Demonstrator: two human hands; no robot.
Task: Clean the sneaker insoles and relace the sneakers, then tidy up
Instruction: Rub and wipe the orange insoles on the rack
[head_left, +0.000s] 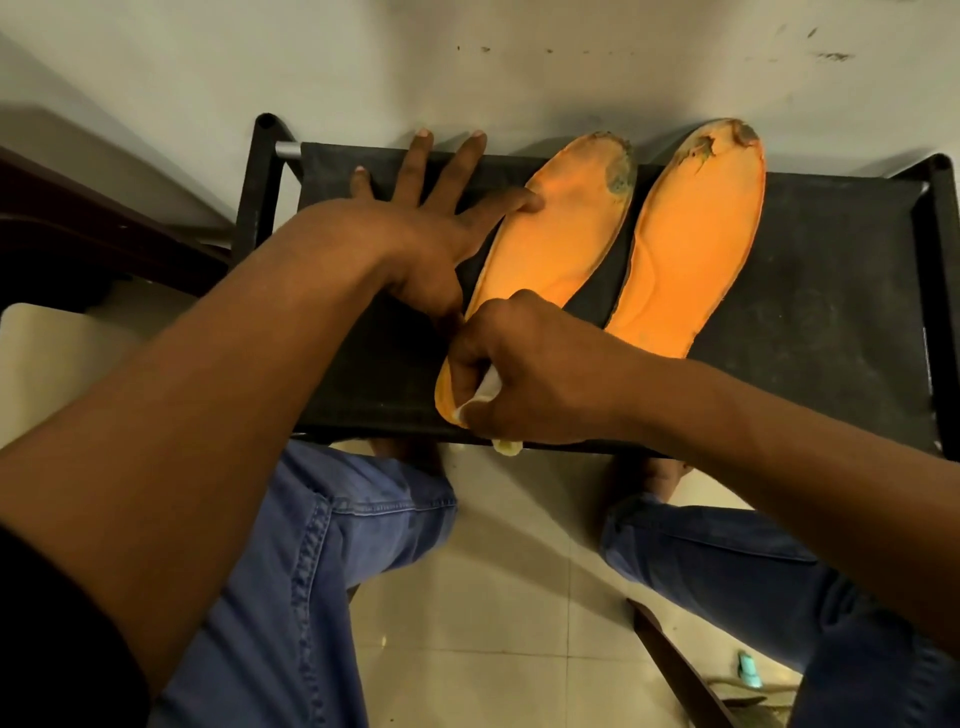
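Left hand (415, 228): flat and spread on the black fabric top of a black-framed low rack (831, 291), fingers straight, grasping nothing; index fingertip touching the inner edge of the near orange foam insole (561, 244), thumb lying along that insole's edge just above the right hand. Right hand (524, 374): clenched around a slim white brush-like tool with a pale yellow end (491, 389), knuckles upward, positioned over the heel end of the near orange foam insole; white tip of the tool showing below the curled fingers and resting against the heel area, pale yellow end projecting past the front edge of the rack beneath the hand. Exact type of tool not discernible. Near orange foam insole: flat on the fabric top, between the two hands, heel under the right hand, toe pointing away and angled slightly rightward, dark grime at the toe edge. Second orange foam insole (696, 234): flat on the same surface just beside the first, to the right of both hands, untouched, toe end torn and stained dark. Blue denim trouser legs (322, 571) below both forearms, knees apart, either side of pale tiled floor (493, 623). Grey scuffed wall (519, 67) beyond the fingertips of the left hand, behind the rack. Small teal object (748, 670) on the floor, below the right forearm; identity not discernible.
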